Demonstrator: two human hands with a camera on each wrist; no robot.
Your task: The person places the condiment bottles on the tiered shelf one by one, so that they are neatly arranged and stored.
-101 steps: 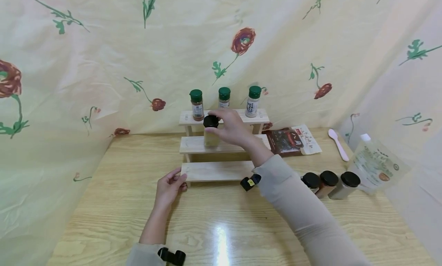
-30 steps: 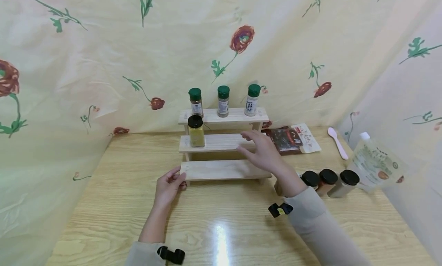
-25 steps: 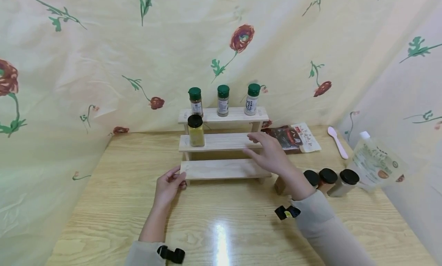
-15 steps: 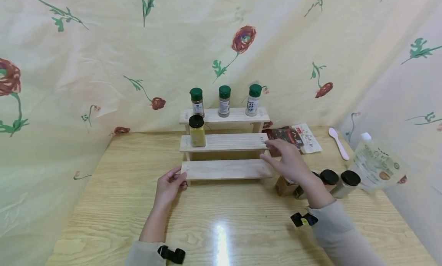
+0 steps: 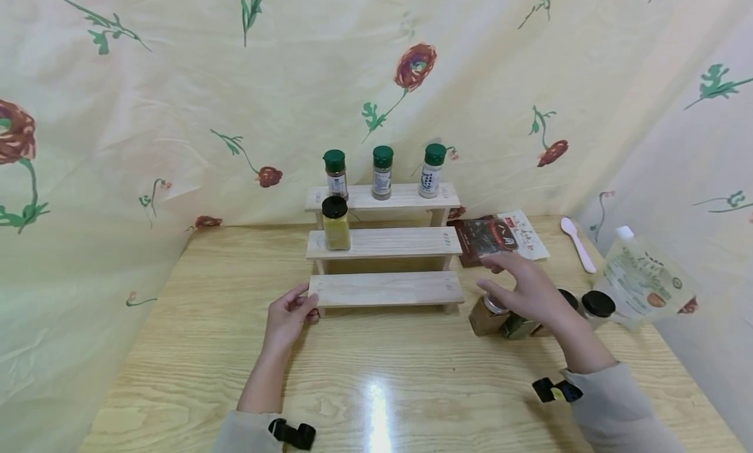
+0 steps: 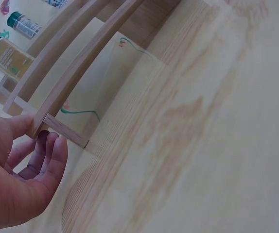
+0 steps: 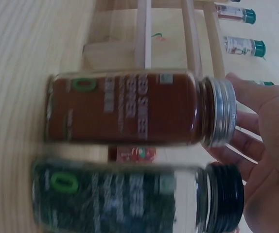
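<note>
Since the earlier frames the right hand has left the yellow-spice jar standing on the middle step of the wooden rack and swung across to the row of jars on the desk just right of the rack. One black-capped jar is shelved below the three green-capped bottles on the top step; the bottom step is bare, and four jars still wait on the desk — judged from this, the shelving is barely begun. The right hand hovers palm-down over the brown jar and the dark-green jar, fingers spread and loose, grip not yet closed on either. The left hand lies at the left end of the bottom step, fingers relaxed, thumb touching the wood — steadying rather than clasping
</note>
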